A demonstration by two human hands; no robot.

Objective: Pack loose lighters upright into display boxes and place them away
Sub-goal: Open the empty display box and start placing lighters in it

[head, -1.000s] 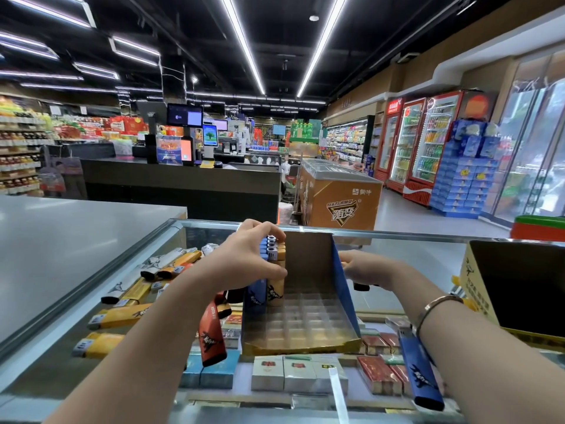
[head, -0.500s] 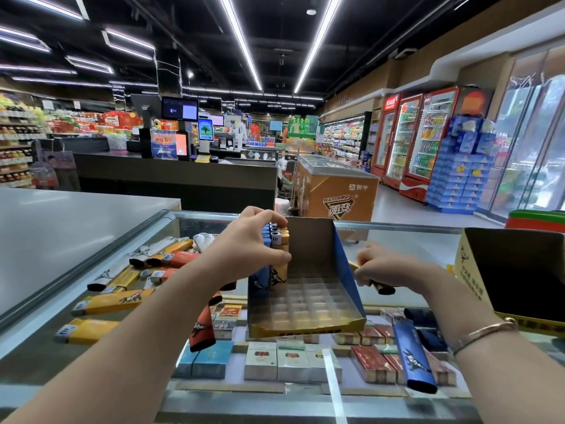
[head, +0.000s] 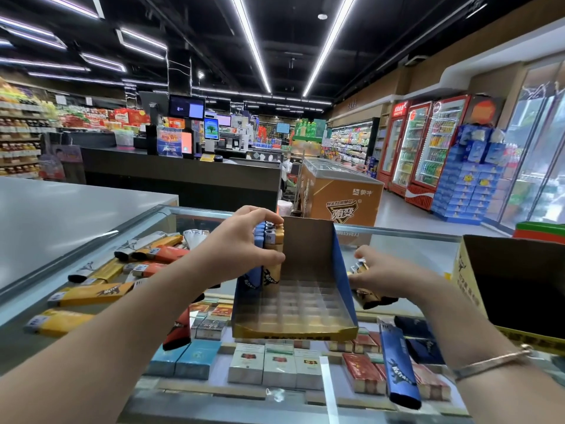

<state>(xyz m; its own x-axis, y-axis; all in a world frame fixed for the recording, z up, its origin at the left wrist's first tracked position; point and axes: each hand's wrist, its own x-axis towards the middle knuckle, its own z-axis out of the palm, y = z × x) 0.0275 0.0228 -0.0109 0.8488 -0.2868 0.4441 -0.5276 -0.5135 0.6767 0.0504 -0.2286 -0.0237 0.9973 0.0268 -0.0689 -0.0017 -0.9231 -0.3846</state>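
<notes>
Filling the display box [head: 293, 307] is the step in hand: the left hand [head: 241, 246] is curling round upright blue and gold lighters [head: 269, 255] at the box's left wall, caps pointing up, long axes vertical. The right hand [head: 385, 275] is gripping a gold lighter [head: 363, 296] beside the right wall, lying tilted; it probably needs standing upright before slotting into the empty cells.

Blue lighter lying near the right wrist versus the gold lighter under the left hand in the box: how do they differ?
The blue lighter lies flat on the glass counter, loose and untouched; the gold lighter stands upright in the display box, pinched by the left hand. The blue one sits outside the box, the gold one beside other standing lighters. Both carry the same dark logo print.
</notes>
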